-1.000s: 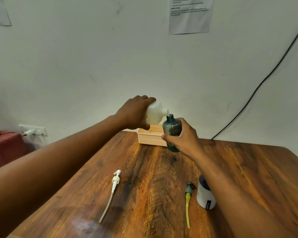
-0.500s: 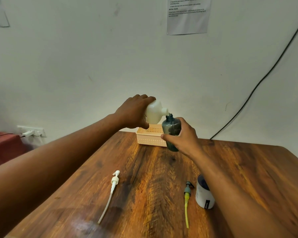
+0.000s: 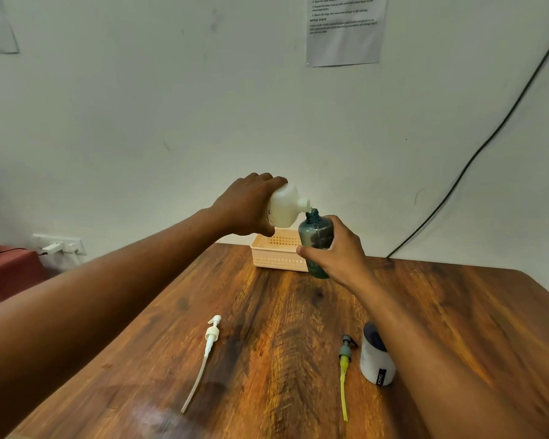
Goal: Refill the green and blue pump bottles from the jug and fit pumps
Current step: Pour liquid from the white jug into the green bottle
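Little has moved: left hand [image 3: 246, 205] still grips the tilted white jug [image 3: 284, 207], its spout just above the green bottle's [image 3: 316, 239] open neck; right hand [image 3: 338, 253] holds that bottle upright above the table [image 3: 457, 312].

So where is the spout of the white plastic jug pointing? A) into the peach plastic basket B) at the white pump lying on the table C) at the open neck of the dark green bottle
C: the left hand tips the white plastic jug so its spout sits just above the open neck of the dark green bottle, which the right hand grips.
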